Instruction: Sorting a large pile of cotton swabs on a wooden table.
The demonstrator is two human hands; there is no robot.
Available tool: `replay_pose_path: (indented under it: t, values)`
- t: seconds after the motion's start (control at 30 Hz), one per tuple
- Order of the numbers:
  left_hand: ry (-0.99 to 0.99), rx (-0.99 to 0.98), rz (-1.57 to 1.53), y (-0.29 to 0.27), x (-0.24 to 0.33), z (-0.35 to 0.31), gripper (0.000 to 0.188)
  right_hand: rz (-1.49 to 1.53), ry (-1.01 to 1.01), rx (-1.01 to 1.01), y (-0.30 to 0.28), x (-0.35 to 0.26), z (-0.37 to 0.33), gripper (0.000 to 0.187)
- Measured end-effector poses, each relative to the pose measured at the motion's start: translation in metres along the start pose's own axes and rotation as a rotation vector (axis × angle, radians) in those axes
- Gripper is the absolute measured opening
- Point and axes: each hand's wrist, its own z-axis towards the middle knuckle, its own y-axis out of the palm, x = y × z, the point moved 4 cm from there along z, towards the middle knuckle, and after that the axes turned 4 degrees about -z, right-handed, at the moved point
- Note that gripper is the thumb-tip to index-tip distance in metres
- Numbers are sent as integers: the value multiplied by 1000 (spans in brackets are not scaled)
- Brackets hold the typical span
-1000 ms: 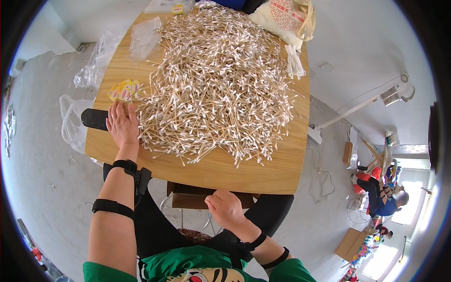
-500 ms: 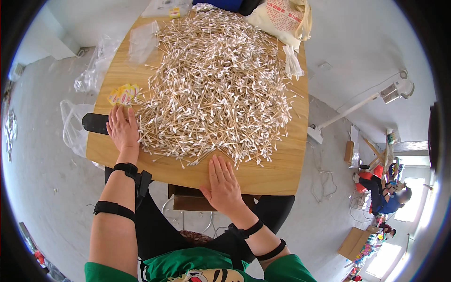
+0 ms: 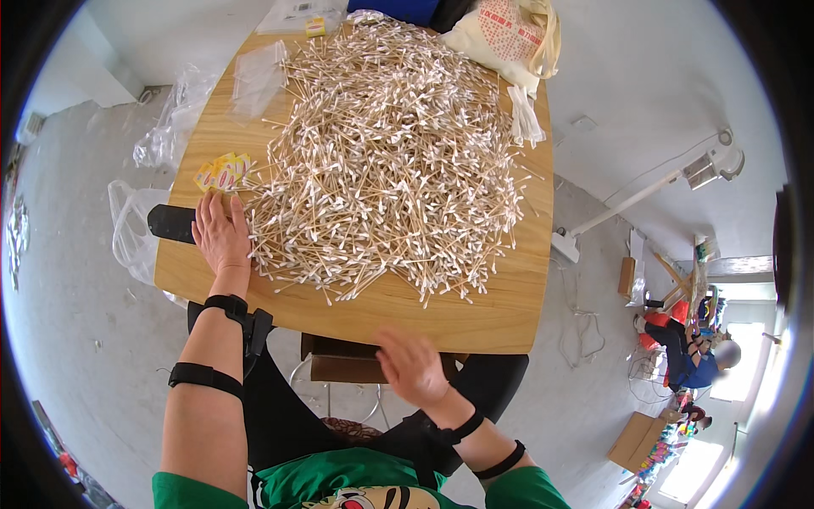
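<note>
A broad heap of cotton swabs [image 3: 390, 161] with white tips and pale sticks covers most of the wooden table [image 3: 500, 314]. My left hand [image 3: 223, 233] lies flat at the heap's left edge, fingers stretched out, beside a black flat strip [image 3: 172, 223] that juts past the table's side. Just beyond its fingertips lie several yellow printed cards [image 3: 225, 171]. My right hand [image 3: 413, 366] is lifted at the table's front edge, apart from the swabs. Motion smears its fingers, and I see nothing held in it.
Clear plastic bags [image 3: 259, 72] lie at the far left of the table. A cream cloth bag [image 3: 500, 38] and a bundle of white-tipped swabs [image 3: 526, 116] sit at the far right. An open cardboard box [image 3: 343, 366] is below the front edge. Another person [image 3: 699, 365] sits far right.
My right hand has drawn back toward me from the table's front edge and come up off the surface. The left hand stays in place.
</note>
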Motion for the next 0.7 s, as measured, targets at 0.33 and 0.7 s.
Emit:
replay_pose_path:
  t: [0.33, 0.7]
  values:
    - [-12, -6, -21, -2, 6, -4, 50, -204, 194, 355, -47, 62, 89, 26]
    - [-22, 8, -28, -3, 1, -2, 48, -319, 142, 353, -58, 85, 187, 20]
